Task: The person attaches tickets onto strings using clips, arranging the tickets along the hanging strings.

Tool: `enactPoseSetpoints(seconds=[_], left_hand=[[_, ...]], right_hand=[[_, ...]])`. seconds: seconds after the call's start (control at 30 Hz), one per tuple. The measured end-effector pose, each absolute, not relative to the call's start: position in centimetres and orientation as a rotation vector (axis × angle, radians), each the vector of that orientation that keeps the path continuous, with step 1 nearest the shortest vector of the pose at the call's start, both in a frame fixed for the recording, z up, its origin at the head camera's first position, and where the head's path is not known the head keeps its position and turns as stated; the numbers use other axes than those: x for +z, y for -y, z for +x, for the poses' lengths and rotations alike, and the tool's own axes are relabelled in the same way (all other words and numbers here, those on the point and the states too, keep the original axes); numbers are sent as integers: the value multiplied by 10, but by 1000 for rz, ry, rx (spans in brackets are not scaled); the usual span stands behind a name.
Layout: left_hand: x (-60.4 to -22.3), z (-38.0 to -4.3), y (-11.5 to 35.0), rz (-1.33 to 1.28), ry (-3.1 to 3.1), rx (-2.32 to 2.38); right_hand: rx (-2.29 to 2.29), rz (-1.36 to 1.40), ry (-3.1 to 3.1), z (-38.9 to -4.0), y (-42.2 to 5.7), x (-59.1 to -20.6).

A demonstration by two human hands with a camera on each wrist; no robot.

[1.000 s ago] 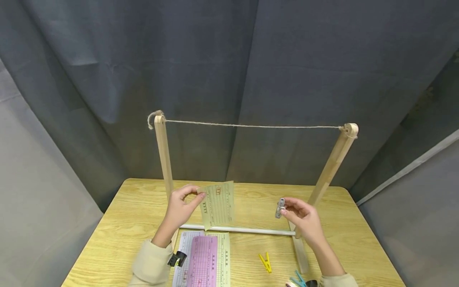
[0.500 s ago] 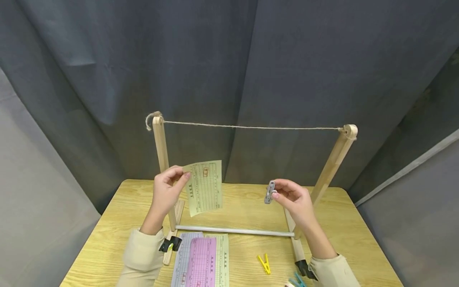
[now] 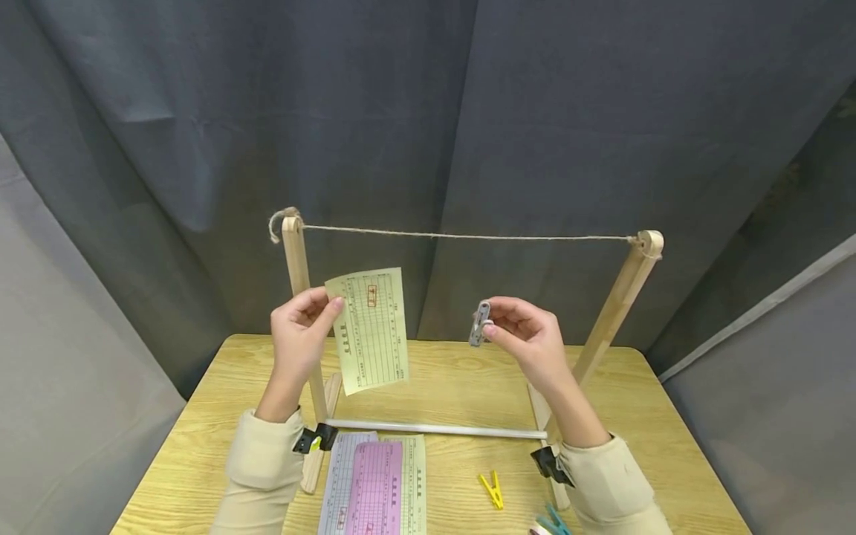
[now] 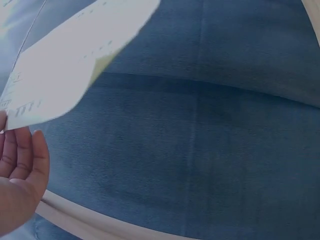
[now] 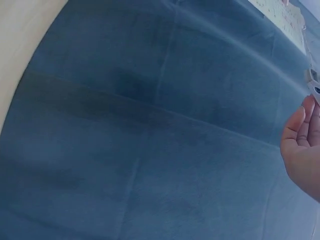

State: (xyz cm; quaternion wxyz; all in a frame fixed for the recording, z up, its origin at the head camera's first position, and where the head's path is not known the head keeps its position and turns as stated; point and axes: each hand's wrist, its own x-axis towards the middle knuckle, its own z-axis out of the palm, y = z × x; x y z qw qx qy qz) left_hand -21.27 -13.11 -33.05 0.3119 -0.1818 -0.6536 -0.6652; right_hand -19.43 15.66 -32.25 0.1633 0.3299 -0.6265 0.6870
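In the head view my left hand (image 3: 299, 334) pinches a pale yellow-green printed form (image 3: 371, 334) by its upper left edge, and the sheet hangs just right of the left post. My right hand (image 3: 535, 342) pinches a grey clothespin (image 3: 478, 324) between thumb and fingers. Both hands are raised below a twine line (image 3: 461, 237) strung between two wooden posts, and neither touches it. The left wrist view shows the curved sheet (image 4: 75, 70) above my fingers. At the right edge of the right wrist view, the clothespin (image 5: 313, 82) is partly cut off.
On the wooden table (image 3: 194, 446) lie a pink form (image 3: 377, 483), a white form (image 3: 341, 475) and another yellow-green form (image 3: 416, 483), overlapping. A yellow clothespin (image 3: 493, 490) and a blue clothespin (image 3: 553, 520) lie to the right. A white crossbar (image 3: 441, 429) joins the posts low down.
Both hands have risen toward the twine and shifted left, the left carrying the yellow-green form and the right the grey clothespin. The things on the table have stayed put.
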Motion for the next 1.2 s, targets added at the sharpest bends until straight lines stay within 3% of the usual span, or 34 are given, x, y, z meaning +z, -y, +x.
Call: enactPoseSetpoints(seconds=[0.8,1.2], left_hand=[[-295,-217,129,-370,1454,-1755],[-294,-219,125,-359,1439,-1719]], right_hand=[[1929,1173,1771,-206,-107,-226],[1932,1057,1931,-230,-81,-191]])
